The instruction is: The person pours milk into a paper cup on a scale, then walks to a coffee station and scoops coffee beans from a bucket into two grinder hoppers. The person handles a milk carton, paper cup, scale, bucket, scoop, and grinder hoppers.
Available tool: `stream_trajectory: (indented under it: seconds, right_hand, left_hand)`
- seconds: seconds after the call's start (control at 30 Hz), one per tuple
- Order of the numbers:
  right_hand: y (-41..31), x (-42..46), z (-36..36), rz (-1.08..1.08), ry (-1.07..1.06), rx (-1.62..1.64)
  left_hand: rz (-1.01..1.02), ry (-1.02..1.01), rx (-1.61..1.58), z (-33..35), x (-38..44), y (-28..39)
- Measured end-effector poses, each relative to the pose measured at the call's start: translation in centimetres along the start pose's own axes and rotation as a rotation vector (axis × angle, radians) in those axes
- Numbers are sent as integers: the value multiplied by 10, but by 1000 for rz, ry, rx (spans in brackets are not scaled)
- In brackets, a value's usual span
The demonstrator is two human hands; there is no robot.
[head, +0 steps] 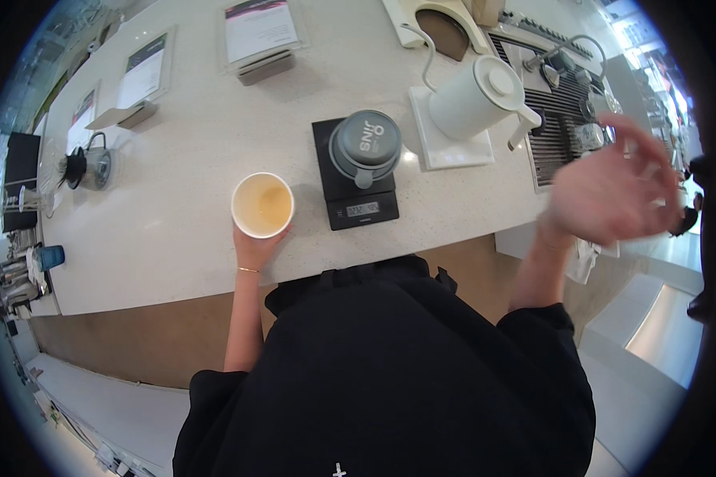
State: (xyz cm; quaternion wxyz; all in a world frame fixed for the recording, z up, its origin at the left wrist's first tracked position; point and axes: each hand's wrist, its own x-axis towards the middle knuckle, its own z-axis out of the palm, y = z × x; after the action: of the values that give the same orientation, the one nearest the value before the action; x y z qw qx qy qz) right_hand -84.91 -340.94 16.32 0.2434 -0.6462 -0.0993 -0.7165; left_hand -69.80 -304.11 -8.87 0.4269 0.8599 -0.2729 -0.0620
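My left hand [258, 249] is wrapped around the near side of a white paper cup [237, 210] at the front of the counter. A pale yellow liquid [272, 206] shows inside the cup. My right hand [617, 182] is raised at the right, blurred, with its fingers apart and nothing visible in it. Right of the cup lies a black coffee scale [355, 210] with a lit display. On it stands a grey vessel [370, 140] bearing white writing. A white gooseneck kettle [468, 101] sits on its white base [456, 156], between the scale and my right hand.
Behind my right hand are a slatted drip tray [552, 155] and a curved metal spout [573, 40]. Sign holders [267, 62] stand along the far side of the white counter [185, 220]. A glass server [99, 164] stands at the left. Beyond the kettle is a cream-coloured stand [403, 30].
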Motion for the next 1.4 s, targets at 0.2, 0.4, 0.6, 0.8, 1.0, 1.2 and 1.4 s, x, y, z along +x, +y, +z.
stream_trajectory:
  seconds: [0.2,0.4,0.6,0.8,1.0,1.2,1.4]
  right_hand:
    - [-55,-243,-66,723,-463,-517]
    - [-84,-264,-69,624,-797,-771]
    - [-85,-259,-69,545,-873,-781]
    - [-84,-258,-65,608,-727,-763]
    - [-84,-257,-66,581,-842,-776]
    - [-84,-256,-64,583,-844,-784]
    - [-85,-259,-66,588,-859,-779]
  left_hand:
    - [9,67,0,-4,4,16]
    - [-87,14,-68,-6,4,23]
    - [-52,6,-23,-7,2,20]
    - [-104,44,-57,-3,3,15]
    - [-73,79,-40,-6,5,30]
    - [-111,101,-163,-3,4,24]
    - [10,30,-24,-5,5,12]
